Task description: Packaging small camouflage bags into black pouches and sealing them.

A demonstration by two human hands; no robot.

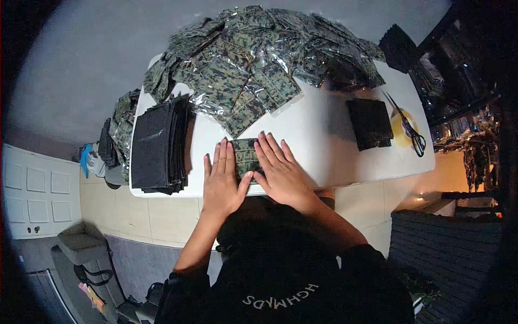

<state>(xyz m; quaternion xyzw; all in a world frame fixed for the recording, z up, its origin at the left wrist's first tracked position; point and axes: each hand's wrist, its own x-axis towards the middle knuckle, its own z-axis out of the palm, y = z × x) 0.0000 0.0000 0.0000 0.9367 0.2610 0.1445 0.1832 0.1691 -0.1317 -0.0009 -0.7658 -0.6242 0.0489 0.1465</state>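
White table [324,154] beneath you; your left hand [221,181] and right hand [281,174] lie flat, fingers straight, gripping nothing, over the sides of the camouflage piece [246,159] at the six o'clock edge; even palm pressure should flatten it best; from it, black stack [154,146] at nine, bagged camouflage heap [232,70] at twelve, scissors [408,128] near three.

At the right end of the white table [318,146] there are scissors [411,131], which lie partly over a yellow roll [397,133]. At the left one sees a white door [45,191] with panels and, near it, a blue cloth [84,160]. Lower stands a grey sofa [86,245], with a black strap [96,281] upon it. The floor [172,216] has pale tiles. At the right, a small light [420,198] is shining.
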